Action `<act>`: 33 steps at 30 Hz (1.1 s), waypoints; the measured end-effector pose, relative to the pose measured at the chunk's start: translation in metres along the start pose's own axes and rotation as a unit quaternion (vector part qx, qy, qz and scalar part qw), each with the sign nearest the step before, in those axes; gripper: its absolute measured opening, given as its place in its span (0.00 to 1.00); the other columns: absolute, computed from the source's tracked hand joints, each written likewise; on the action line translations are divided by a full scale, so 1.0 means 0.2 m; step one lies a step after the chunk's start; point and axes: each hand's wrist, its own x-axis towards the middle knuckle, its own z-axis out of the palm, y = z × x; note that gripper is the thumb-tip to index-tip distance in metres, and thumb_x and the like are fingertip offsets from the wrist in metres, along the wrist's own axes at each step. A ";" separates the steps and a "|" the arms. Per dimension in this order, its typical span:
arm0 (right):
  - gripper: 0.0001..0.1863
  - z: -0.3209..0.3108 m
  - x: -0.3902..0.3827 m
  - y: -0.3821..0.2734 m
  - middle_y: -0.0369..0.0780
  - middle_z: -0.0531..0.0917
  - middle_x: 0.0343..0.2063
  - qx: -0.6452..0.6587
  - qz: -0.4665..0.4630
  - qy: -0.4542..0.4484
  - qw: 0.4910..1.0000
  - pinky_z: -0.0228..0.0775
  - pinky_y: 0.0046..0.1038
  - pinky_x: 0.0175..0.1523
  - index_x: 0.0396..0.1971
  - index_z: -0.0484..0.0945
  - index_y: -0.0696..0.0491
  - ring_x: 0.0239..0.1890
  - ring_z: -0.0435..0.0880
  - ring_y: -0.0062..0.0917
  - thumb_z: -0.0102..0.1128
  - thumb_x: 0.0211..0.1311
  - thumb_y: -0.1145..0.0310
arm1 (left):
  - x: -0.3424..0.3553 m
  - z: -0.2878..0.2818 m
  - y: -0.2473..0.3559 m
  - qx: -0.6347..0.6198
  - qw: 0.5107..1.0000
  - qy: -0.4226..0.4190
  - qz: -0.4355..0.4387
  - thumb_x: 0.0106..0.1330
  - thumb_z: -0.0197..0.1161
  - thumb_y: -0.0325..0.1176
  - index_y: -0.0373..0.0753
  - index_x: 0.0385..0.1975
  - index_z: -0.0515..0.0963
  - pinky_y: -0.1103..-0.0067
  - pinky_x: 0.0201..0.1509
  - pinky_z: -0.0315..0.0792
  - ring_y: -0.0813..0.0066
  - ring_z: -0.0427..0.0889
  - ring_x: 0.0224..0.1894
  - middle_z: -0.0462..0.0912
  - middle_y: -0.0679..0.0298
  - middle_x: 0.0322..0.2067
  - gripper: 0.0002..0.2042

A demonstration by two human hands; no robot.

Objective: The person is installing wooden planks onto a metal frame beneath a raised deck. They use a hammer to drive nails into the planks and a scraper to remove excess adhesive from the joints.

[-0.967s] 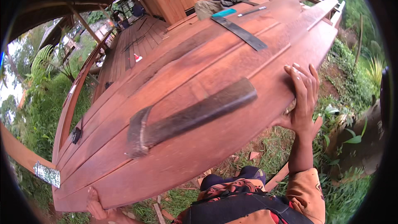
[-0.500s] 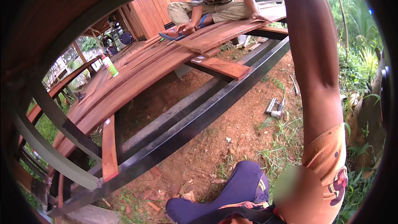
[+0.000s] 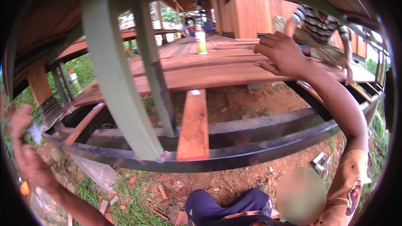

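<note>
My right hand (image 3: 281,54) is raised in front of the reddish deck boards (image 3: 209,74). Its fingers bend loosely with the thumb apart, and nothing shows in it. At the far left, my left hand (image 3: 30,159) reaches out beside the frame, somewhat blurred, fingers stretched and apparently holding nothing. A white and green bottle (image 3: 201,42) stands on the boards. A short wooden crosspiece (image 3: 193,127) runs from the board edge to the black beam (image 3: 234,157) in front of me.
Green posts (image 3: 119,79) rise from the frame at left. A second bottle (image 3: 74,80) stands near the left end. At right a person in a striped shirt (image 3: 316,25) sits on the boards. A metal tool (image 3: 320,163) lies on the ground among scraps.
My view has swung left, bringing the green posts and second bottle into sight. My left hand has come into view; my right arm, its hand previously out of view, now reaches over the boards.
</note>
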 end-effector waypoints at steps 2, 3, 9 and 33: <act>0.20 0.31 0.24 0.13 0.43 0.82 0.46 0.016 0.040 -0.138 0.989 0.71 0.45 0.60 0.46 0.81 0.51 0.53 0.82 0.38 0.68 0.64 0.52 | -0.23 0.22 0.04 -0.071 0.983 -0.081 -0.145 0.70 0.54 0.66 0.32 0.39 0.83 0.61 0.62 0.72 0.57 0.82 0.54 0.85 0.49 0.48 0.35; 0.21 0.46 0.30 0.22 0.44 0.82 0.49 0.010 0.068 -0.205 0.976 0.71 0.46 0.62 0.49 0.81 0.50 0.56 0.81 0.39 0.65 0.66 0.49 | -0.32 0.38 0.04 -0.107 0.974 -0.124 -0.153 0.69 0.55 0.65 0.31 0.39 0.83 0.61 0.61 0.72 0.54 0.82 0.53 0.85 0.49 0.47 0.34; 0.40 1.34 0.71 0.29 0.53 0.81 0.58 0.149 0.102 -0.309 0.934 0.73 0.47 0.64 0.61 0.77 0.56 0.60 0.81 0.50 0.64 0.64 0.35 | -0.68 0.70 0.03 0.024 0.956 -0.274 -0.103 0.55 0.63 0.77 0.42 0.17 0.78 0.69 0.33 0.71 0.61 0.82 0.22 0.79 0.61 0.15 0.36; 0.56 1.86 0.60 0.06 0.51 0.49 0.78 0.180 0.234 -0.304 0.906 0.46 0.45 0.81 0.77 0.49 0.59 0.81 0.47 0.41 0.43 0.67 0.25 | -0.75 0.77 0.03 -0.038 0.978 -0.185 -0.085 0.52 0.70 0.71 0.46 0.12 0.68 0.73 0.27 0.57 0.68 0.70 0.17 0.67 0.69 0.13 0.33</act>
